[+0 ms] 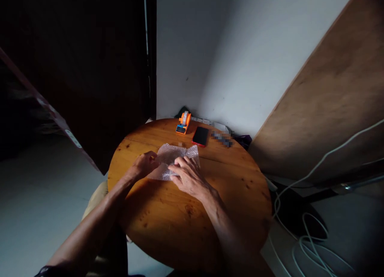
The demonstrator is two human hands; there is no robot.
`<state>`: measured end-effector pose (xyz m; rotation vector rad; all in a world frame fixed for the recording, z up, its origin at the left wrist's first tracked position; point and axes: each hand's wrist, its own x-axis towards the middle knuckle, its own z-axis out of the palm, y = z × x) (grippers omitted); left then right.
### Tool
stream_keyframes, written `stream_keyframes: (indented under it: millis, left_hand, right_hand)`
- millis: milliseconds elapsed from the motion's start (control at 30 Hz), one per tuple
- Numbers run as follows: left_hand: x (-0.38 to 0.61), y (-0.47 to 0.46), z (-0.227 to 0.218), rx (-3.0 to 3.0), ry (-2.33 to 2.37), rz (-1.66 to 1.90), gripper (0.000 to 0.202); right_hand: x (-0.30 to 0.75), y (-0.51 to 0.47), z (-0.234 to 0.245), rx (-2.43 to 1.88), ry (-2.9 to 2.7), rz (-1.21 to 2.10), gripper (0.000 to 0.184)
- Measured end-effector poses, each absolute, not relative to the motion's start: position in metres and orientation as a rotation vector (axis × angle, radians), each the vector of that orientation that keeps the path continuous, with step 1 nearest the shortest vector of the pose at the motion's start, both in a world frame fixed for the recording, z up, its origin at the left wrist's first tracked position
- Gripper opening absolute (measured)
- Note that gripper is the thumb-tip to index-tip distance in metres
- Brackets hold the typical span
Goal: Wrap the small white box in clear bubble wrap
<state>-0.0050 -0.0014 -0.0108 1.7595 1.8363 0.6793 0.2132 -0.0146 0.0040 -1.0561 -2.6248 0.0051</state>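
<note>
A sheet of clear bubble wrap [172, 151] lies crumpled on the round wooden table [186, 213]. At its left edge my left hand [145, 163] is closed, fingers curled on the plastic. My right hand [188, 175] rests over the sheet's right part, fingers stretched out and somewhat apart. Under those fingers the wrap is bunched up; whether something lies inside it I cannot make out. Just beyond the sheet stands an orange tape dispenser [184, 123] with a roll of tape. A phone in a red case [200, 136] lies beside it.
A blurred dark object [222, 139] sits right of the phone. Behind the table rises a white wall [210, 61], with a wooden board [327, 97] leaning at the right. White cable [309, 237] lies coiled on the floor near a black round base. A dark panel [90, 69] stands on the left.
</note>
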Motion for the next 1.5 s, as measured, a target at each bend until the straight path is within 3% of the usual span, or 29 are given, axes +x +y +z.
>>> stream_keyframes:
  millis: [167,367,633,900,1067,1200,1367,1500]
  left_hand:
    - [-0.021,-0.021,-0.008,1.588,1.878,0.518,0.041]
    - [-0.004,-0.021,-0.011,1.313,1.736,0.600,0.011]
    - [0.017,-0.019,-0.001,1.261,1.608,0.841,0.015]
    - [0.060,-0.016,0.006,1.326,1.505,0.839,0.004]
    - [0.060,-0.025,0.017,1.659,1.461,0.638,0.021]
    - [0.061,-0.031,0.008,2.096,1.602,0.624,0.019]
    - [0.061,-0.026,-0.019,2.531,1.563,0.896,0.015]
    - [0.059,-0.021,-0.031,2.638,1.415,1.044,0.016]
  right_hand:
    - [0.210,-0.017,0.005,-1.072,-2.643,-0.075,0.020]
    - [0.209,-0.017,0.004,-1.081,-2.635,-0.106,0.021]
    - [0.207,-0.017,0.004,-1.099,-2.644,-0.122,0.015]
    - [0.211,-0.012,0.002,-1.156,-2.507,0.179,0.053]
    - [0.230,-0.004,0.004,-1.048,-2.394,0.519,0.069]
    - [0.252,0.005,0.013,-1.238,-2.182,0.601,0.060]
    - [0.285,0.016,0.017,-1.845,-2.007,0.493,0.028]
    - [0.292,0.017,0.010,-1.912,-1.947,0.897,0.041]
